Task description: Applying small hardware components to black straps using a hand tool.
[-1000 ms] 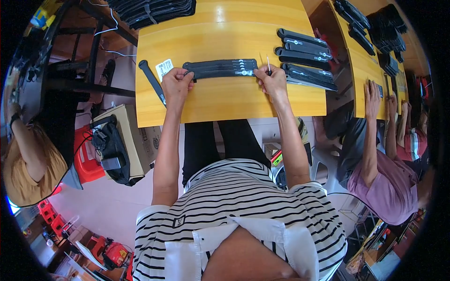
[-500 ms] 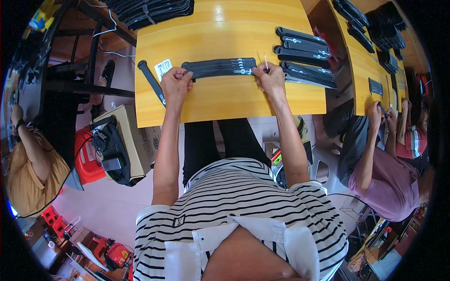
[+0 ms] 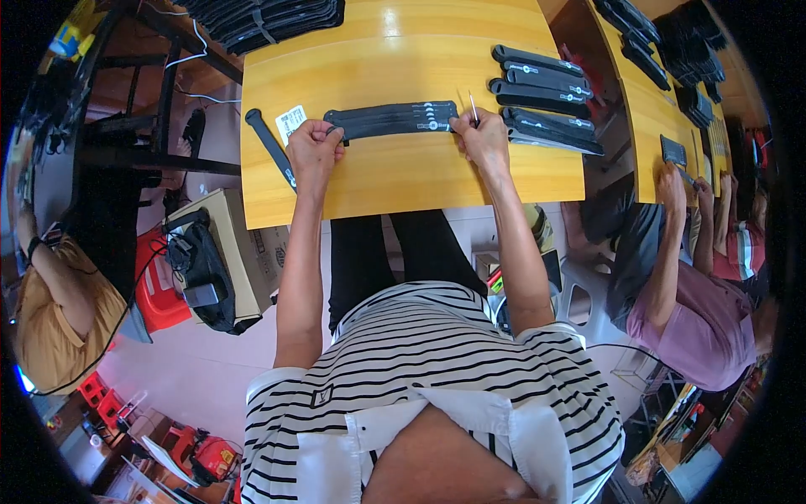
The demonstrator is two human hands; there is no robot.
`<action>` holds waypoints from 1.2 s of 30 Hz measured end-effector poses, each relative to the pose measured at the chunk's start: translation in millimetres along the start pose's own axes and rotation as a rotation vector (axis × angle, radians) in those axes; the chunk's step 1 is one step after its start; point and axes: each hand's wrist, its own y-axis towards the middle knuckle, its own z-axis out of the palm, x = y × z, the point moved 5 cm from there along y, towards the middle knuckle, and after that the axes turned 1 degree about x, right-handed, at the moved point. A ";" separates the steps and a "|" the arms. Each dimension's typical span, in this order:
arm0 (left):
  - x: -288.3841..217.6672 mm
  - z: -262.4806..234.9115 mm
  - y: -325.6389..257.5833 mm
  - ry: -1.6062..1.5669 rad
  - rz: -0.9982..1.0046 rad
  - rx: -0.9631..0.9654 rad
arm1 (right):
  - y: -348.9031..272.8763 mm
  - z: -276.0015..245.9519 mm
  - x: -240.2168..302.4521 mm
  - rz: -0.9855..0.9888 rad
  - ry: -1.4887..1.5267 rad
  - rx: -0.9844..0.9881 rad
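A: Hands?
B: Apart. L hand (image 3: 315, 149) pinches the L end of the black strap panel (image 3: 390, 120); R hand (image 3: 485, 141) grips a thin pointed metal tool (image 3: 473, 107), tip up & away, fingertips at the panel's R end. Can't tell if they pinch it or just touch.
A: So panel's btwn them?
B: Yep, on the wood-grain tabletop (image 3: 403, 181).
A: Risks?
B: Tool's v. close to the fabric; a careless R wrist turn could snag it. Uneven pull could skew the strips, b/c each hand has only an end. Slack L pinch = that end could slip.
A: Materials?
B: Panel looks like matte textile, long narrow strips side by side, pale print near R hand. Folded straps (image 3: 546, 81) just R of R hand: similar dark stuff, rounded ends. Single strap (image 3: 270, 144) slants L of L hand; flat white label (image 3: 292, 119) just beyond it. Tabletop's smooth, a bit shiny.
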 end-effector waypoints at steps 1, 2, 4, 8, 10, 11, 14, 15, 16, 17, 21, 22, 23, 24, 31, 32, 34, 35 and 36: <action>0.9 0.1 0.5 0.000 0.000 0.001 | 0.3 -0.2 0.3 -0.019 -0.035 -0.011; 2.6 0.0 1.2 -0.004 0.003 -0.001 | 0.8 -0.3 0.7 -0.038 -0.070 -0.021; 3.4 -0.1 1.7 -0.009 0.006 -0.002 | 2.3 0.4 -1.1 -0.038 -0.075 -0.027; -1.3 0.7 -0.9 0.006 0.004 0.001 | 1.1 -1.0 0.0 -0.011 -0.076 -0.029; -3.2 0.9 -2.1 0.032 0.002 -0.002 | 1.6 -0.7 -0.3 -0.008 -0.084 -0.027; -3.2 0.5 -2.2 0.032 -0.004 -0.011 | 2.3 -0.3 -0.7 -0.005 -0.092 -0.023; -2.9 0.5 -2.3 0.031 -0.006 -0.021 | 7.4 1.3 -5.2 -0.071 -0.128 -0.057; -2.5 0.5 -2.4 0.030 -0.004 -0.023 | 8.9 1.1 -7.9 -0.071 -0.128 -0.057; -1.1 0.3 -2.1 0.031 -0.003 -0.026 | 9.0 1.6 -6.6 -0.074 -0.129 -0.055; -1.6 1.1 -2.4 0.020 0.032 -0.023 | 8.7 2.4 -5.3 -0.078 -0.130 -0.052; -4.4 1.3 -5.9 0.020 0.055 -0.045 | 2.9 -0.4 1.9 0.033 -0.096 -0.009; -4.4 0.9 -6.3 0.020 0.057 -0.046 | 2.5 -0.6 1.9 0.033 -0.096 -0.008; -4.0 1.0 -6.4 0.016 0.066 -0.041 | 2.0 -0.8 1.8 0.033 -0.096 -0.007; -3.7 1.1 -6.5 0.012 0.076 -0.035 | 1.9 -0.5 0.9 0.031 -0.095 -0.008; -0.4 0.6 -3.4 -0.005 0.057 -0.028 | 3.2 -0.2 -0.3 -0.021 -0.072 -0.026; -2.3 0.8 -3.4 0.016 0.037 -0.031 | 2.8 -0.3 -0.1 -0.011 -0.061 -0.018; -2.0 0.9 -1.9 0.037 0.019 -0.034 | 3.3 -0.2 -0.7 -0.010 -0.066 -0.018; 0.5 -0.3 0.5 0.063 0.007 -0.039 | 3.5 -0.1 -0.2 -0.010 -0.070 -0.016; 2.4 -0.9 2.2 0.089 -0.005 -0.045 | 3.5 0.1 0.9 -0.011 -0.070 -0.017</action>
